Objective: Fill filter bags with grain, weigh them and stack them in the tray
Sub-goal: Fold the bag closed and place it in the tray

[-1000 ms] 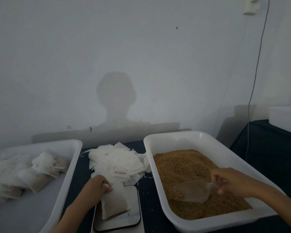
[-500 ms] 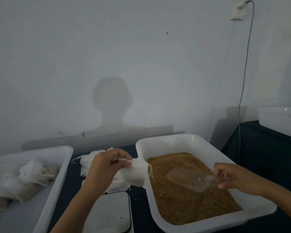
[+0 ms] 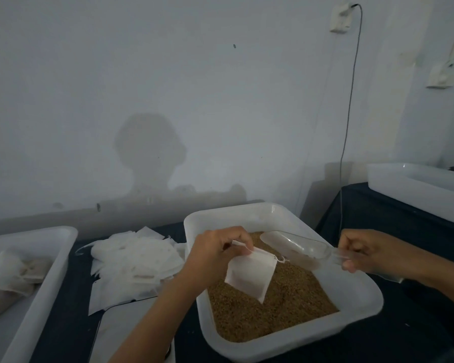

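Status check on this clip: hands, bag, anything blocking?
Left hand pinches filter bag by its top, over grain tub. Right hand grips clear scoop beside bag mouth. Nothing in the way.

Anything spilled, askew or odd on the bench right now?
Nothing spilled that shows. The empty filter bags lie in a loose, fanned heap, some overhanging the scale. Left hand holds a bag over the grain tray; right hand grips the scoop.

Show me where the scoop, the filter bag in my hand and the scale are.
scoop [image 3: 294, 248], head view, on the clear bowl.
filter bag [image 3: 249, 276], head view, on its flat front.
scale [image 3: 126, 334], head view, on its white top.
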A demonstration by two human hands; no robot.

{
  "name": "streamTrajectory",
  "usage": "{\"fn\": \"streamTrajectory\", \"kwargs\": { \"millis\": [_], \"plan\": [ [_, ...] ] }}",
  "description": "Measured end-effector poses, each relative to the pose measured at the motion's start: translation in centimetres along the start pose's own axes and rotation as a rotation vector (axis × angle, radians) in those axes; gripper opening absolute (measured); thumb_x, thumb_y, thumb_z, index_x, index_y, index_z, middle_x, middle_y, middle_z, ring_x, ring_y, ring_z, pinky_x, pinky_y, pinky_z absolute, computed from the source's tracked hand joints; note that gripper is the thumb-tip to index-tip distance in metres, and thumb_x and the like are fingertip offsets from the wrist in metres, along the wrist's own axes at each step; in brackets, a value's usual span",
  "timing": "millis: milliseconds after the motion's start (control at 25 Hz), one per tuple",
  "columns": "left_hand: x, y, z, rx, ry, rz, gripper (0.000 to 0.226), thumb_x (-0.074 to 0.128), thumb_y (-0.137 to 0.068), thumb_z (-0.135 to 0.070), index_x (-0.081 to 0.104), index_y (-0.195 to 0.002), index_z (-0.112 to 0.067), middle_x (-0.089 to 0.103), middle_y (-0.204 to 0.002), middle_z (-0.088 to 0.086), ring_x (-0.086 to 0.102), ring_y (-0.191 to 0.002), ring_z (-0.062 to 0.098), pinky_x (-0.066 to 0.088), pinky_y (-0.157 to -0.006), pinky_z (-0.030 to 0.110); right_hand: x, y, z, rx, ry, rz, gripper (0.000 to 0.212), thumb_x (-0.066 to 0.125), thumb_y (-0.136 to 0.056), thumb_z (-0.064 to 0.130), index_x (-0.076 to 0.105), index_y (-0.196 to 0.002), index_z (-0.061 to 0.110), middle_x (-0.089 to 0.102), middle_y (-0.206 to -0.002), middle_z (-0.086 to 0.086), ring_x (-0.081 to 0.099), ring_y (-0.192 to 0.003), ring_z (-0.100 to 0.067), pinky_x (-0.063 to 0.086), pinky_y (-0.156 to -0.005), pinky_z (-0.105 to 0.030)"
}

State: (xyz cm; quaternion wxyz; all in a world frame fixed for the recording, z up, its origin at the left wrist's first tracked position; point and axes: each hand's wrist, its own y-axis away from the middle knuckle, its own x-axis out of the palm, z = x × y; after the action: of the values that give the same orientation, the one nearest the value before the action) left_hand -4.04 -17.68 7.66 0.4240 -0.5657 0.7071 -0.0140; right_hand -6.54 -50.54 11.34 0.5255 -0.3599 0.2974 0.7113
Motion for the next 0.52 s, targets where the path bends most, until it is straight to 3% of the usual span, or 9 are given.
{"fn": "streamTrajectory", "kwargs": {
  "millis": [80, 160, 280, 520],
  "plan": [
    [1.1, -0.3, 0.6, -0.009, -0.009, 0.067, 0.021, 0.070, -0.082, -0.011, 0.069, -0.072, -0.030, 0.065, -0.080, -0.024, 0.061, -0.085, -0.001, 0.049, -0.081, 0.022, -0.4, 0.4, -0.1, -0.001, -0.004, -0.002, 0.012, 0.071, -0.083, 0.021, 0.061, -0.086, 0.017, 0.072, -0.087, 0.003, 0.068, -0.079, -0.008, 0.049, -0.070, -0.020],
    [2.2, -0.2, 1.5, 0.011, -0.120, 0.091, 0.009, 0.075, -0.077, -0.014, 0.072, -0.076, -0.022, 0.058, -0.086, -0.023, 0.055, -0.092, 0.004, 0.044, -0.086, 0.023, -0.6, 0.6, 0.1, -0.027, -0.012, 0.007, 0.013, 0.072, -0.082, 0.019, 0.061, -0.086, 0.014, 0.071, -0.088, 0.000, 0.068, -0.081, -0.012, 0.050, -0.069, -0.022],
    [3.0, 0.1, 2.2, 0.034, -0.245, 0.070, 0.008, 0.078, -0.073, -0.017, 0.074, -0.078, -0.021, 0.040, -0.087, -0.022, 0.041, -0.093, 0.006, 0.038, -0.082, 0.019, -0.6, 0.5, 1.1, -0.064, 0.012, 0.035, 0.013, 0.074, -0.080, 0.015, 0.061, -0.084, 0.015, 0.068, -0.087, -0.004, 0.066, -0.083, -0.018, 0.049, -0.074, -0.027],
    [2.7, 0.2, 2.5, -0.051, -0.188, 0.112, 0.004, 0.075, -0.076, -0.020, 0.073, -0.079, -0.019, 0.049, -0.090, -0.018, 0.043, -0.094, 0.008, 0.037, -0.086, 0.023, -0.7, -0.5, 3.9, -0.070, 0.309, -0.005, 0.018, 0.073, -0.079, 0.014, 0.057, -0.078, 0.020, 0.063, -0.083, 0.001, 0.060, -0.080, -0.009, 0.048, -0.075, -0.027]
  ]
}}
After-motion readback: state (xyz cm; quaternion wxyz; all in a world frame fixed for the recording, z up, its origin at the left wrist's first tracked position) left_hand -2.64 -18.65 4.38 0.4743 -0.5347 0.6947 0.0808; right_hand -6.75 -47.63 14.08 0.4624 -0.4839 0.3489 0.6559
